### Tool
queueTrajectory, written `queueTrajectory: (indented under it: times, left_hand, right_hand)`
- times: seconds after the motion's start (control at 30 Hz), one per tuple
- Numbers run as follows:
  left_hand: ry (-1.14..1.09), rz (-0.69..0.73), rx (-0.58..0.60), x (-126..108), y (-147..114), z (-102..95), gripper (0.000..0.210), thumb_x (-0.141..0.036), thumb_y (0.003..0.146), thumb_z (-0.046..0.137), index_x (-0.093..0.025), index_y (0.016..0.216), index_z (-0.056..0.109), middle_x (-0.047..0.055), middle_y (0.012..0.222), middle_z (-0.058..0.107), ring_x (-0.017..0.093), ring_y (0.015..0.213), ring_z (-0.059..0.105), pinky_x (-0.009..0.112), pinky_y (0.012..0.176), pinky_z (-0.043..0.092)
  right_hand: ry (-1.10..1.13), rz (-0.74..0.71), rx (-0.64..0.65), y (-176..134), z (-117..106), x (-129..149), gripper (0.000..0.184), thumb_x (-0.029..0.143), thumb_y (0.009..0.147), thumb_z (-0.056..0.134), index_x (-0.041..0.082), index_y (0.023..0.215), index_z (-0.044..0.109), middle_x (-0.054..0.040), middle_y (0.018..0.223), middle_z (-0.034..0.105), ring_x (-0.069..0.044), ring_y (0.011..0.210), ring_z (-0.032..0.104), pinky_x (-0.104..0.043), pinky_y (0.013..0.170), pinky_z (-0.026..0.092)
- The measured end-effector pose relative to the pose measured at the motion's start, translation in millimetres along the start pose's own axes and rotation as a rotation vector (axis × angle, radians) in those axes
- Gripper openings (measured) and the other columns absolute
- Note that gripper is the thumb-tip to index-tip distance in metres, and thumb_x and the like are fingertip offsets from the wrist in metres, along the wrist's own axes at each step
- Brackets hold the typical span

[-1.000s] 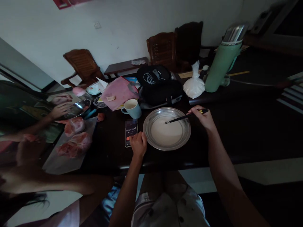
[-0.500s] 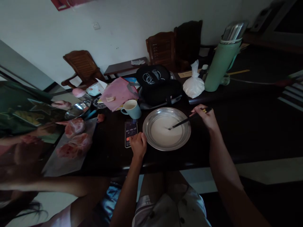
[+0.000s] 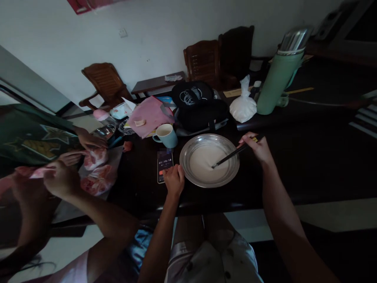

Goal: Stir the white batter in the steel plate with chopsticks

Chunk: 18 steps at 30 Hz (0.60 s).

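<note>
The right hand (image 3: pixel 259 147) is gripping the chopsticks (image 3: pixel 232 155), which are slanting down and to the left from the fingers, tips dipping into the white batter in the metal pan (image 3: pixel 188 171) on the dark table (image 3: pixel 309 165). The left hand (image 3: pixel 174 181) is curled against the pan's near-left rim, steadying it beside the phone (image 3: pixel 164 165). Since a second ago the tips are sitting lower and nearer the middle of the batter, and the hand has swung slightly nearer.
</note>
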State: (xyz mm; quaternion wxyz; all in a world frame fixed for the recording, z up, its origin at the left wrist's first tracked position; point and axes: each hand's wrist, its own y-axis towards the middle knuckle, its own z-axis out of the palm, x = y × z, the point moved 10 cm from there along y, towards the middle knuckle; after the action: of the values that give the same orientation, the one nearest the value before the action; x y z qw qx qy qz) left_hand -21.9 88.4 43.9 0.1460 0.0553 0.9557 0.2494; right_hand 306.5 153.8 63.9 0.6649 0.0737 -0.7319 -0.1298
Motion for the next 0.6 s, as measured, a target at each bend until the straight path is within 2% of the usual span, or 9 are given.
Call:
queueTrajectory:
  times: [0.07, 0.13, 0.23, 0.3, 0.37, 0.53, 0.6]
  left_hand:
    - [-0.001, 0.008, -0.001, 0.0, 0.2, 0.1, 0.037, -0.027, 0.095, 0.025, -0.021, 0.065, 0.046, 0.002, 0.059, 0.054, 0.017, 0.059, 0.049, 0.033, 0.069, 0.028]
    - [0.007, 0.010, -0.004, 0.5, 0.4, 0.1, 0.037, -0.027, 0.095, 0.025, -0.021, 0.066, 0.046, 0.002, 0.060, 0.054, 0.017, 0.060, 0.049, 0.033, 0.069, 0.028]
    - [0.012, 0.003, 0.002, 1.3, 0.7, 0.6, 0.037, -0.028, 0.095, 0.025, -0.021, 0.066, 0.046, 0.002, 0.060, 0.054, 0.018, 0.060, 0.049, 0.034, 0.070, 0.028]
    - [0.006, -0.004, 0.004, 1.5, 0.8, 0.4, 0.037, -0.028, 0.095, 0.026, -0.021, 0.065, 0.046, 0.002, 0.059, 0.054, 0.017, 0.060, 0.049, 0.033, 0.069, 0.028]
    - [-0.001, -0.011, 0.003, 1.9, 0.8, 0.0, 0.036, -0.028, 0.095, 0.027, -0.021, 0.065, 0.046, 0.002, 0.059, 0.053, 0.017, 0.059, 0.049, 0.034, 0.069, 0.028]
    - [-0.004, -0.013, 0.001, 3.3, 0.5, 0.8, 0.036, -0.027, 0.094, 0.027, -0.021, 0.064, 0.046, 0.002, 0.059, 0.052, 0.017, 0.059, 0.048, 0.034, 0.069, 0.028]
    - [0.006, -0.011, -0.003, 3.5, 0.4, 0.9, 0.037, -0.027, 0.095, 0.026, -0.021, 0.063, 0.045, 0.002, 0.059, 0.052, 0.017, 0.059, 0.047, 0.034, 0.069, 0.027]
  right_hand:
    - [-0.026, -0.008, 0.098, -0.8, 14.7, 1.4, 0.033, 0.051, 0.080, 0.062, 0.021, 0.069, 0.068, -0.0021, 0.065, 0.070, -0.018, 0.064, 0.067, -0.030, 0.065, 0.051]
    - [-0.068, -0.039, 0.139, -0.9, 23.6, 4.7, 0.034, 0.053, 0.081, 0.060, 0.021, 0.071, 0.069, -0.0030, 0.071, 0.072, -0.019, 0.071, 0.068, -0.031, 0.070, 0.052]
    - [-0.074, -0.047, 0.054, 1.3, 14.5, 6.2, 0.033, 0.053, 0.081, 0.061, 0.022, 0.071, 0.069, -0.0028, 0.072, 0.073, -0.020, 0.073, 0.068, -0.031, 0.070, 0.052]
    - [-0.030, -0.016, -0.044, 1.8, -0.3, 3.6, 0.032, 0.052, 0.080, 0.063, 0.022, 0.068, 0.067, -0.0021, 0.067, 0.071, -0.019, 0.067, 0.067, -0.030, 0.065, 0.052]
    - [-0.003, 0.011, -0.081, 1.1, -7.5, 1.3, 0.033, 0.053, 0.079, 0.063, 0.022, 0.066, 0.065, -0.0015, 0.061, 0.069, -0.018, 0.060, 0.066, -0.030, 0.061, 0.051]
    - [-0.056, -0.012, 0.099, -0.6, 17.5, 4.6, 0.034, 0.053, 0.080, 0.061, 0.022, 0.068, 0.067, -0.0022, 0.067, 0.071, -0.019, 0.069, 0.068, -0.032, 0.069, 0.052]
    - [-0.081, -0.040, 0.124, -0.2, 22.6, 6.6, 0.034, 0.053, 0.082, 0.059, 0.022, 0.069, 0.068, -0.0023, 0.072, 0.072, -0.019, 0.073, 0.068, -0.031, 0.071, 0.052]
